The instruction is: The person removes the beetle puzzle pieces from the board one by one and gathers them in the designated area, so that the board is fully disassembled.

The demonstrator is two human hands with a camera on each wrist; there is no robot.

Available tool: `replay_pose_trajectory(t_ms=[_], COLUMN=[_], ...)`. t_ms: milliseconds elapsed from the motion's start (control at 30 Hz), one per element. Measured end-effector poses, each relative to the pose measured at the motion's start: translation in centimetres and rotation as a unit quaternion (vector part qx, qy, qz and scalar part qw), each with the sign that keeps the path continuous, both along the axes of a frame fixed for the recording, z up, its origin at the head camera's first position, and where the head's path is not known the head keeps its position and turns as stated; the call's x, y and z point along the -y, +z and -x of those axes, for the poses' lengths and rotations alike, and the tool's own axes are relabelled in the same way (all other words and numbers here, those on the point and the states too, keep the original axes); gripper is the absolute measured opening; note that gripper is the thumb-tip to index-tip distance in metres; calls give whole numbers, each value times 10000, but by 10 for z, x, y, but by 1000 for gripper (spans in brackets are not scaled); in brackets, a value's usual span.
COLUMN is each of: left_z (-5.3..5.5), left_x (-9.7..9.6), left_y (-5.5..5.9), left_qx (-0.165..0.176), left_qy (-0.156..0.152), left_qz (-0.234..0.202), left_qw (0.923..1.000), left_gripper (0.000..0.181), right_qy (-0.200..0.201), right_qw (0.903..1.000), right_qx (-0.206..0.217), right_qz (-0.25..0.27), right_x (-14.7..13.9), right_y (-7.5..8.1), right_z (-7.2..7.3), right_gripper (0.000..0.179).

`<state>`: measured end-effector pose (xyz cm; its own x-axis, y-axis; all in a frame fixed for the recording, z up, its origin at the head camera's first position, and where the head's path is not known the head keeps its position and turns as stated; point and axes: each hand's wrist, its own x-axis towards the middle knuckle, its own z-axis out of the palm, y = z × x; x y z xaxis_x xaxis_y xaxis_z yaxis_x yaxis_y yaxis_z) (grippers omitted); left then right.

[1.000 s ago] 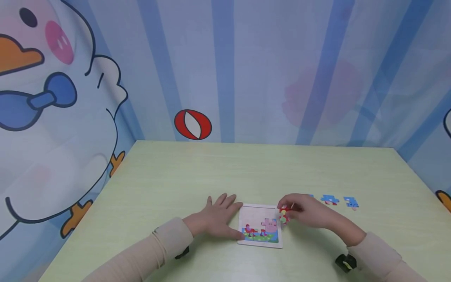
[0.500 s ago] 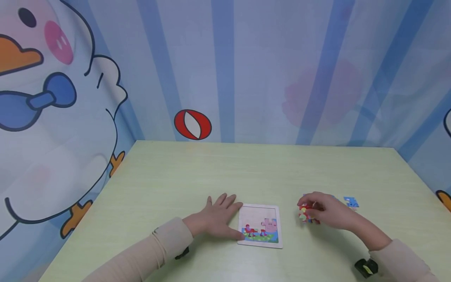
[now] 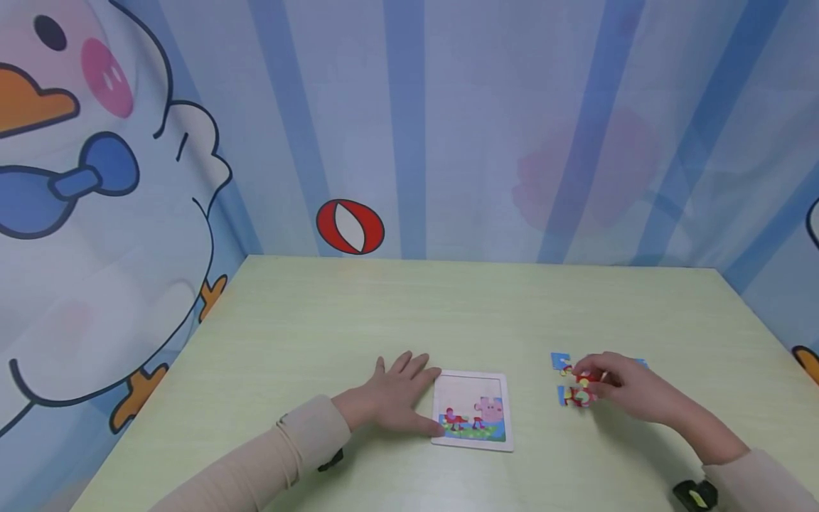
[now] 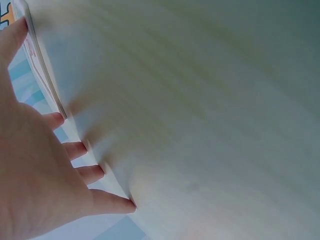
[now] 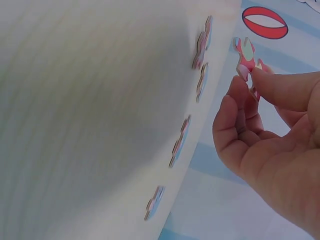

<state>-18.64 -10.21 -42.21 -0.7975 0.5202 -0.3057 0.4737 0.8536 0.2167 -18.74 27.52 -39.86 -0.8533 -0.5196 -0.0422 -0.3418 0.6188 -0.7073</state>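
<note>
My left hand [image 3: 398, 398] lies spread on the table, thumb and index fingertip at the left edge of a square puzzle tray [image 3: 472, 447]. Joined pieces fill the tray's lower part, among them one with a pink pig's head [image 3: 491, 408]; its upper part shows bare backing. To the right of the tray, my right hand [image 3: 623, 387] pinches a red puzzle piece [image 5: 246, 57] with green and yellow spots between thumb and fingers. The held piece is raised above the table in the right wrist view. Close under the fingers lies a blue-edged puzzle piece [image 3: 563, 395].
Another blue puzzle piece [image 3: 559, 361] lies just behind, and a further blue piece [image 3: 642, 363] is mostly hidden by the right hand. Several loose pieces line the table [image 3: 384, 306] in the right wrist view. A printed cloth backdrop [image 3: 467, 142] stands behind the table.
My right hand has moved right from the tray's right edge to the loose pieces, carrying the red puzzle piece. The left hand and tray have stayed in place.
</note>
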Motion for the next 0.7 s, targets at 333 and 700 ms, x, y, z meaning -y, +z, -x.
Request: replay_pose_trajectory(t_ms=[333,700], left_z=[0,0], left_x=[0,1], left_y=[0,0], left_qx=[-2,23], left_qy=[-9,12], left_qz=[-22,-62], left_qw=[10000,10000], left_gripper=[96,96], right_qy=[-232,-504], right_qw=[9987,9945], right_qx=[-116,-8], right_qz=[-447,-921], right_x=[-21,-32], right_y=[-7,-13], right_z=[2,6], right_gripper=[21,25])
